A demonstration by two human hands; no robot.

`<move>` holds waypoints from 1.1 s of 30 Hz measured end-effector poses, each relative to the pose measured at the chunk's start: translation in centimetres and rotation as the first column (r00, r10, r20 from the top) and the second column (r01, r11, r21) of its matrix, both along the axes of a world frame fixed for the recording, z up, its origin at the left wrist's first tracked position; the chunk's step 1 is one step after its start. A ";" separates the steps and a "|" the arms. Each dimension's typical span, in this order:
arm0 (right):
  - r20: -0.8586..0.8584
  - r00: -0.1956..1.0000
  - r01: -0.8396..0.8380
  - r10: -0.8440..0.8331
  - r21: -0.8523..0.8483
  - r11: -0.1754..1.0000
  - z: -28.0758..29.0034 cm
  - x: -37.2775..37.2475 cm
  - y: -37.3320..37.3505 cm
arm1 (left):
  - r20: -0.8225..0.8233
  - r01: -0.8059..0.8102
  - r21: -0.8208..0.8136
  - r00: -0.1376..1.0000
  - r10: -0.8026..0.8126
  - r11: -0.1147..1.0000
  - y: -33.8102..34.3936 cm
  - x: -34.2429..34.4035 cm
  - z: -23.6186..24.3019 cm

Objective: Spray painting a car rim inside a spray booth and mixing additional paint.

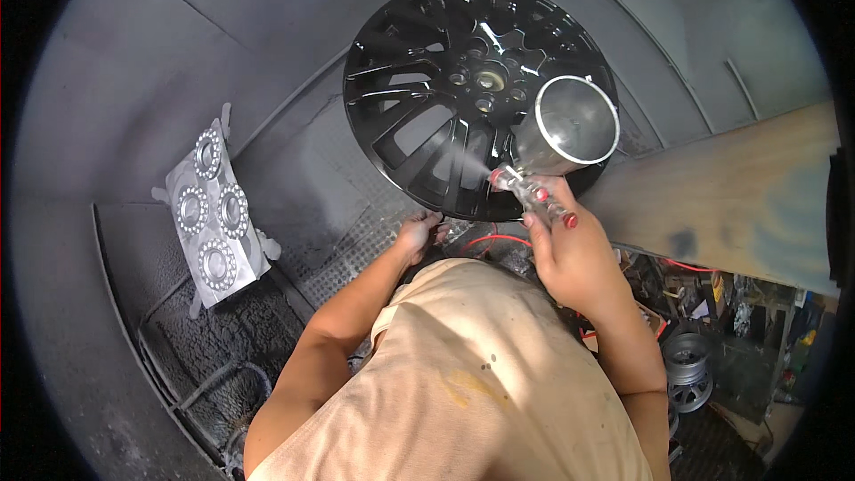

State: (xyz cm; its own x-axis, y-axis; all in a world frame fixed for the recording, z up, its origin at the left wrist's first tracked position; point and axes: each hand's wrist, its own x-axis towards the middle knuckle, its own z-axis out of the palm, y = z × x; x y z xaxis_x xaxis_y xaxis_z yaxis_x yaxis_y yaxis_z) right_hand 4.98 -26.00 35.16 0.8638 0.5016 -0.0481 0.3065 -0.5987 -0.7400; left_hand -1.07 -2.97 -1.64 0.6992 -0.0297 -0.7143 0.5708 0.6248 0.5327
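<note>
A glossy black car wheel (398, 153) lies face up in front of me, with slim spokes and a ring of bolt holes around its hub. My right hand (570, 254) is closed around a metal spray gun (525, 191) with red fittings and a large translucent cup (579, 120) on top. Pale mist leaves its nozzle toward the near-left spokes. The cup hides part of the wheel's right side. At the near edge of the wheel, my left hand (421, 236) has its fingers curled on the rim; some fingertips are hidden.
To the left, a silver-grey panel (198, 236) holds several ring-shaped parts with dotted rims. Grey booth walls (178, 62) surround the wheel. A brown board (730, 196) stands on the right, above a cluttered shelf. Bare wheels (688, 365) are stacked at lower right; a red hose (499, 239) runs near my waist.
</note>
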 end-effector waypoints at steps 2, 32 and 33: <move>0.019 0.998 0.061 -0.061 0.015 0.998 0.3 0.4 -0.3 | 0.010 0.079 -0.019 0.997 -0.079 0.997 0.6 -0.2 -0.3; 0.065 0.997 0.034 -0.034 0.002 0.999 0.2 0.4 0.2 | -0.067 -0.081 -0.048 0.995 0.078 0.996 1.7 -0.1 0.3; 0.065 0.997 0.041 -0.041 0.000 0.999 0.1 0.7 0.1 | -0.066 -0.075 -0.049 0.995 0.071 0.996 2.2 0.3 0.4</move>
